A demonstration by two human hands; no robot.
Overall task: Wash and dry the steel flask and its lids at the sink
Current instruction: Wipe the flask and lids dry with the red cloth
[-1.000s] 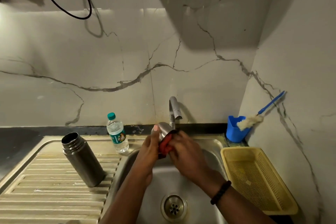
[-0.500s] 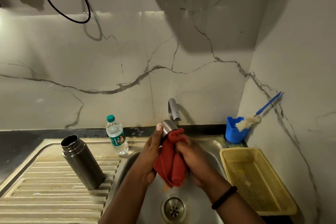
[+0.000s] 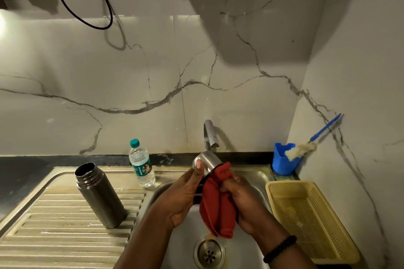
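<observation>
Above the sink bowl (image 3: 251, 177), my left hand (image 3: 185, 194) grips a steel lid (image 3: 208, 160), thumb on its rim. My right hand (image 3: 242, 203) holds a red cloth (image 3: 216, 205) with its top corner pushed against the lid's open side; the rest of the cloth hangs toward the drain (image 3: 209, 253). The open steel flask (image 3: 98, 194) stands upright on the ribbed drainboard (image 3: 54, 229) to the left, apart from both hands. The tap (image 3: 210, 135) is just behind the lid, and no water runs from it.
A small plastic water bottle (image 3: 141, 162) stands at the back of the drainboard. A yellow mesh basket (image 3: 310, 218) sits right of the bowl. Behind it is a blue cup (image 3: 284, 159) holding a bottle brush (image 3: 306, 146). A black cable (image 3: 87, 6) hangs on the wall above.
The red cloth went from bunched between my hands to hanging down over the bowl. My hands have stayed over the sink with the lid; the view shifted slightly.
</observation>
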